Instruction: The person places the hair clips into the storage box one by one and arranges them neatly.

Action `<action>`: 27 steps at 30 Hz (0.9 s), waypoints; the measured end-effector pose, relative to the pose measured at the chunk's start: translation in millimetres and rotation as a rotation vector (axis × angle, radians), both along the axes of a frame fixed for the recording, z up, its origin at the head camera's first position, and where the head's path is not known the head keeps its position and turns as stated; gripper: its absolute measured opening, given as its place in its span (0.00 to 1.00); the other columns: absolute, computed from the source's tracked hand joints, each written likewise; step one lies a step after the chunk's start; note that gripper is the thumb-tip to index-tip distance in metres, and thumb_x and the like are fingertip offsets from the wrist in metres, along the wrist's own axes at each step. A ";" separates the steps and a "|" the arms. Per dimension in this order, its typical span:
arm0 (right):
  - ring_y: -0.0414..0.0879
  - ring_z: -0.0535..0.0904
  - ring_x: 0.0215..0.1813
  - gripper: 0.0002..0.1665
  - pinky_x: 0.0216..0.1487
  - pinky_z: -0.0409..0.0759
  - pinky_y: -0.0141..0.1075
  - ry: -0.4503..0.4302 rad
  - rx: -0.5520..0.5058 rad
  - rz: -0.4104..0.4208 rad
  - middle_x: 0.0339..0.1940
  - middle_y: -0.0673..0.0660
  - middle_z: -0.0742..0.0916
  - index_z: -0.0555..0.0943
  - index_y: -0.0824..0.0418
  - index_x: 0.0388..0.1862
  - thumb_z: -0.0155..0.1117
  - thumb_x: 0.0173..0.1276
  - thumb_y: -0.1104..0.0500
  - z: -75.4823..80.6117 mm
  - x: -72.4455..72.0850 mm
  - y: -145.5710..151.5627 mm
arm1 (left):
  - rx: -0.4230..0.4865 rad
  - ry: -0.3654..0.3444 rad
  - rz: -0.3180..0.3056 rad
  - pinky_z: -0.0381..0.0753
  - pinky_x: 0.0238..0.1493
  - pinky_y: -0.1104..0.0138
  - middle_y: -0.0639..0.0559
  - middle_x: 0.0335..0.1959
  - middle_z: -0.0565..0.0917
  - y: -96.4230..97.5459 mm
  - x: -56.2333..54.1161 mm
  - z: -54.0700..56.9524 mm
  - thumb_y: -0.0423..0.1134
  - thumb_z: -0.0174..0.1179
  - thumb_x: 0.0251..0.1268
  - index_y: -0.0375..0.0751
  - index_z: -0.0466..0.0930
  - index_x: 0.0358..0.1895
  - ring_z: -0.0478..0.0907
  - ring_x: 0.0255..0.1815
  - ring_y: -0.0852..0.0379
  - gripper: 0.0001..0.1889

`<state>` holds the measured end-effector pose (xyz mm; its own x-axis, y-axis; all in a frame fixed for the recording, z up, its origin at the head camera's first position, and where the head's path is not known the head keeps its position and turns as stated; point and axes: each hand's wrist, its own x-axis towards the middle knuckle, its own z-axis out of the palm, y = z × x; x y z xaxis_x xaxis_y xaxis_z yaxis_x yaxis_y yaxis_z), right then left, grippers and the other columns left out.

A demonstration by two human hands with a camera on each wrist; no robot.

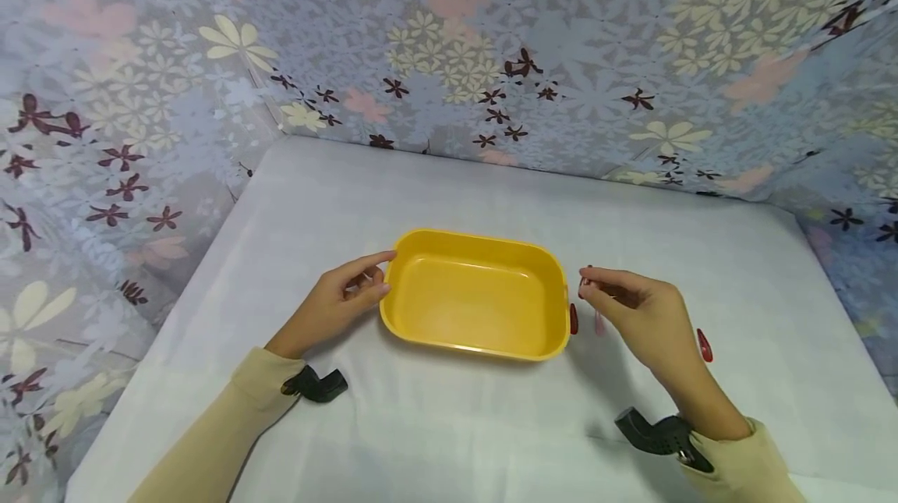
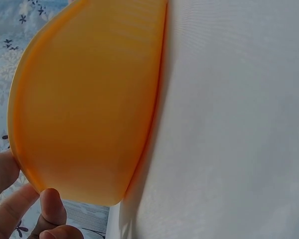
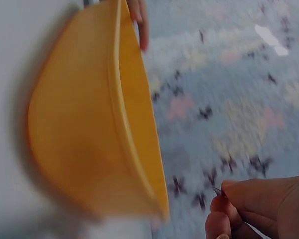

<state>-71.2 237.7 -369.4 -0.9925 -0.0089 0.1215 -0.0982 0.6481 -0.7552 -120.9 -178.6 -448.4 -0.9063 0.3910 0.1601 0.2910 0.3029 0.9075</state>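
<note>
A yellow plastic basin with a raised rim stands on the white cloth, nothing visible inside it. My left hand holds its left end, thumb and index fingertip at the rim; the left wrist view shows the fingers around that end. To the right of the basin, my right hand pinches a small red hair clip between thumb and index finger. In the right wrist view only a thin tip of the clip shows past the fingertips. Another red clip lies right beside the basin's right wall.
One more red clip lies right of my right hand. A pinkish, slim piece shows below the right fingertips. White cloth covers the table, and flower-patterned fabric rises behind and at both sides.
</note>
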 end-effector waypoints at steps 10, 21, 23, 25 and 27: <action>0.43 0.84 0.36 0.15 0.38 0.83 0.29 -0.004 -0.041 0.222 0.35 0.48 0.89 0.90 0.60 0.49 0.77 0.64 0.58 -7.0 -23.7 -69.7 | 0.013 -0.016 0.001 0.73 0.35 0.69 0.51 0.42 0.80 -0.3 -2.5 -2.6 0.41 0.64 0.74 0.50 0.76 0.71 0.74 0.38 0.50 0.24; 0.40 0.84 0.34 0.13 0.35 0.81 0.33 -0.142 0.002 0.381 0.34 0.46 0.89 0.90 0.58 0.47 0.78 0.63 0.60 -28.3 -50.8 -137.3 | 0.022 -0.055 -0.003 0.76 0.42 0.67 0.52 0.46 0.82 -2.7 -2.7 -4.0 0.42 0.62 0.75 0.53 0.73 0.73 0.77 0.43 0.52 0.25; 0.41 0.84 0.35 0.13 0.36 0.82 0.34 -0.173 -0.008 0.401 0.34 0.46 0.89 0.90 0.58 0.47 0.77 0.64 0.61 -31.7 -54.9 -147.3 | 0.028 -0.057 -0.014 0.76 0.44 0.67 0.51 0.47 0.81 -2.2 -2.7 -3.5 0.41 0.61 0.76 0.52 0.72 0.74 0.76 0.44 0.52 0.25; 0.41 0.83 0.34 0.12 0.36 0.82 0.33 -0.187 -0.011 0.420 0.33 0.47 0.88 0.90 0.58 0.47 0.76 0.64 0.62 -36.8 -58.8 -156.1 | 0.030 -0.054 -0.031 0.76 0.44 0.67 0.50 0.46 0.80 -1.7 -2.8 -3.5 0.41 0.60 0.77 0.50 0.71 0.74 0.75 0.44 0.52 0.26; 0.41 0.82 0.33 0.11 0.35 0.81 0.33 -0.184 0.005 0.437 0.32 0.46 0.88 0.90 0.58 0.46 0.76 0.64 0.62 -41.5 -62.0 -163.8 | 0.027 -0.047 -0.043 0.75 0.45 0.67 0.50 0.46 0.79 -1.4 -3.0 -4.2 0.41 0.60 0.77 0.49 0.70 0.75 0.74 0.44 0.52 0.26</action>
<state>-133.2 73.9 -410.9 -0.9009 -0.4302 -0.0567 -0.2275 0.5796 -0.7825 -124.0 -180.0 -452.5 -0.8956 0.4258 0.1288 0.2601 0.2665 0.9281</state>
